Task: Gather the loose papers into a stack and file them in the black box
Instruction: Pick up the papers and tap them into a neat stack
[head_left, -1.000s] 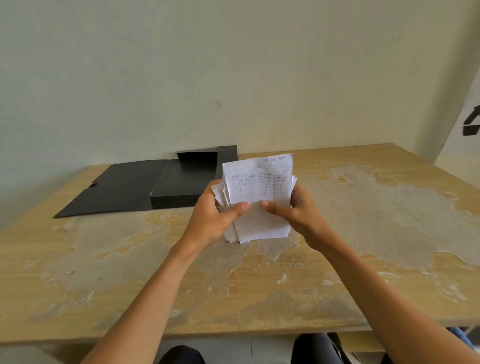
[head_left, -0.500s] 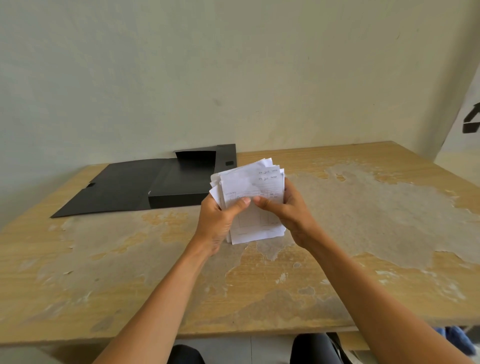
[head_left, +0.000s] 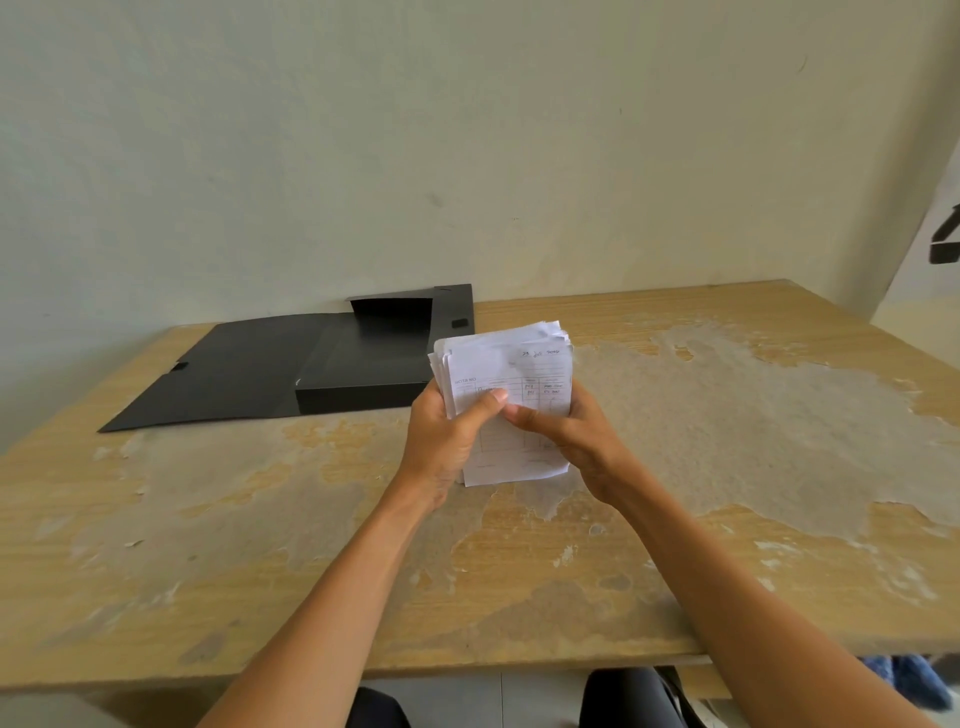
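Since a second ago the sheets have been drawn in: the top page, which stood proud and fanned right, now sits nearly flush with the rest, and both thumbs have closed toward each other on its face.

Head view: the paper stack (head_left: 511, 405) is held upright above the middle of the tabletop (head_left: 727, 545), its lower edge just clear of or touching the surface; I cannot tell which. Left hand (head_left: 448, 441) has its grip closed round the stack's left edge, thumb across the front. Right hand (head_left: 571, 441) has its grip closed on the right edge, thumb on the front. Thumb tips are near each other, apart. Upper edges of the sheets remain slightly uneven. Black box (head_left: 363, 364) lies open at far left, lid flap spread flat to its left, just beyond and left of the stack. Tabletop finish is worn and peeling.
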